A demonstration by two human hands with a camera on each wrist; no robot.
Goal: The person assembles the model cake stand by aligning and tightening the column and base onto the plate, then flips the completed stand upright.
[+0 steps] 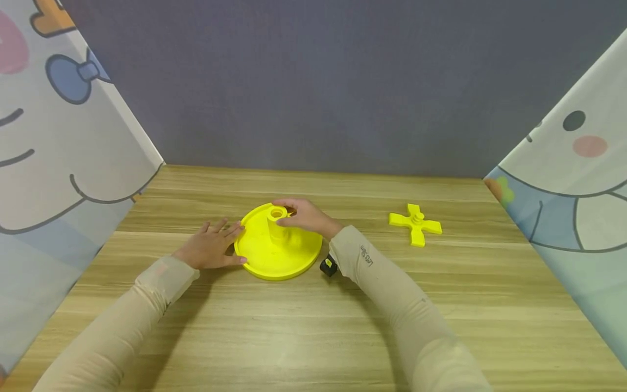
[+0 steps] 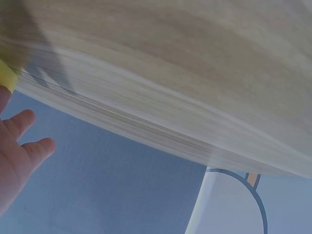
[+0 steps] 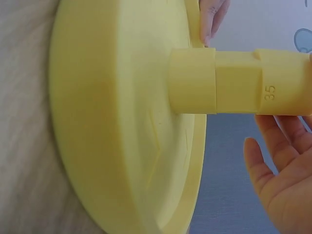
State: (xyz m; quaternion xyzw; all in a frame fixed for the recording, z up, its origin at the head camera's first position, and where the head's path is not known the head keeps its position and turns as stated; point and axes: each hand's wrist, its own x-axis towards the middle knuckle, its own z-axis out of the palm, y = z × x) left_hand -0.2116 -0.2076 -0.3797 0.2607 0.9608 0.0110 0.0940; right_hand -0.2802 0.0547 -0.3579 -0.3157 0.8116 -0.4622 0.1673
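Note:
A round yellow tray-like base (image 1: 276, 264) with a raised rim lies on the wooden table. From it rises a yellow post (image 1: 277, 215) with a round hole in its top. In the right wrist view the post (image 3: 239, 83) has a narrower middle section and the number 35 near its upper end. My right hand (image 1: 307, 216) holds the post near the top, thumb and fingers on different sides of it. With fingers spread, my left hand (image 1: 210, 247) rests its fingertips at the base's left rim. The left wrist view shows only part of that hand (image 2: 17, 161) and a bit of yellow rim (image 2: 6, 78).
Off to the right, a yellow cross-shaped piece (image 1: 416, 222) with a stepped knob at its centre lies on the table (image 1: 294, 337). A dark grey panel (image 1: 318, 87) stands behind, and cartoon-printed cloths (image 1: 98, 147) flank both sides.

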